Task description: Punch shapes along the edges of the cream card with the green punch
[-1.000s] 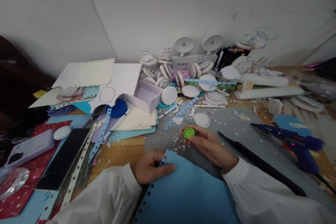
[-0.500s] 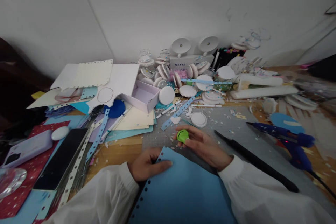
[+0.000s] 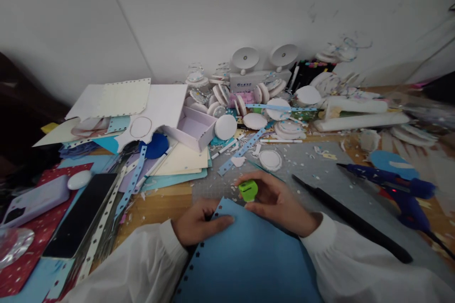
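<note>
My left hand (image 3: pixel 203 221) grips a sheet of blue paper (image 3: pixel 249 251) near its upper left corner, thumb on top and fingers underneath. A row of small flower-shaped holes runs along the sheet's left edge. Just beyond the sheet's upper edge, my right hand (image 3: pixel 277 201) holds a small bright green craft punch (image 3: pixel 248 191) between thumb and fingers. The punch's dark slot faces toward the left hand, apart from the paper. A grey cutting mat (image 3: pixel 302 161) lies beneath, strewn with paper scraps.
On the right lie a black stick-like tool (image 3: pixel 351 218) and a blue glue gun (image 3: pixel 394 189) with a red light. White discs (image 3: pixel 226 127) crowd the back, beside a lilac open box (image 3: pixel 197 128). A black phone (image 3: pixel 83 215) and punched strips (image 3: pixel 131 177) lie on the left.
The green punch has turned in my right hand, so its slot now shows, and the fingers have shifted around it. The left hand keeps its hold on the blue paper.
</note>
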`<act>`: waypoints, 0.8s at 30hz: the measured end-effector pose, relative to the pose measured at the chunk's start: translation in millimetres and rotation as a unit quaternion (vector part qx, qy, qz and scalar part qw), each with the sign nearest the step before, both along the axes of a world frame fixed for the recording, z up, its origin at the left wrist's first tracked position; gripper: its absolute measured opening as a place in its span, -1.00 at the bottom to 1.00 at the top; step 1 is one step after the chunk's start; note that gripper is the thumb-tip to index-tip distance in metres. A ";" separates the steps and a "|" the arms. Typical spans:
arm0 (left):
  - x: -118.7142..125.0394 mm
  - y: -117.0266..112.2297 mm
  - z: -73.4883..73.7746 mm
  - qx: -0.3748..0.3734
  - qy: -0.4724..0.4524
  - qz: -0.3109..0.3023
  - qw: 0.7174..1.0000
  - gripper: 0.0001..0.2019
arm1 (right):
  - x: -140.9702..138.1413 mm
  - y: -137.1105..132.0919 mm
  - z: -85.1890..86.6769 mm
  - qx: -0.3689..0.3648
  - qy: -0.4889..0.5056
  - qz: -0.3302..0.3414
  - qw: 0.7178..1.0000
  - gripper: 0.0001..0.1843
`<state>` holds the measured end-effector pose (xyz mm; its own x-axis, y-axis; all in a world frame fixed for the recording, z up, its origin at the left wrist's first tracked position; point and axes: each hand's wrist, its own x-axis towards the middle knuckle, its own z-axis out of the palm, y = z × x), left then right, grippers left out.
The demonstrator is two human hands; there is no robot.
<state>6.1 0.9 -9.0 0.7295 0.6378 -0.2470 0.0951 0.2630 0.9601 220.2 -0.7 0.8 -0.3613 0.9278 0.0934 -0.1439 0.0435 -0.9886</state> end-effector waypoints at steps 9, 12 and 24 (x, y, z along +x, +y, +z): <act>4.9 -0.5 -0.3 0.043 0.038 0.017 0.998 -0.58 | 0.1 -2.4 -7.6 -0.018 -0.077 0.002 0.997 -0.61; 5.7 -0.3 -0.6 0.107 0.052 0.014 0.993 -0.57 | -0.9 -3.0 -8.9 0.040 -0.137 0.018 0.990 -0.64; 8.3 -1.3 0.8 0.144 0.062 0.003 0.988 -0.61 | 0.1 -4.1 -7.0 0.153 -0.207 0.013 0.966 -0.64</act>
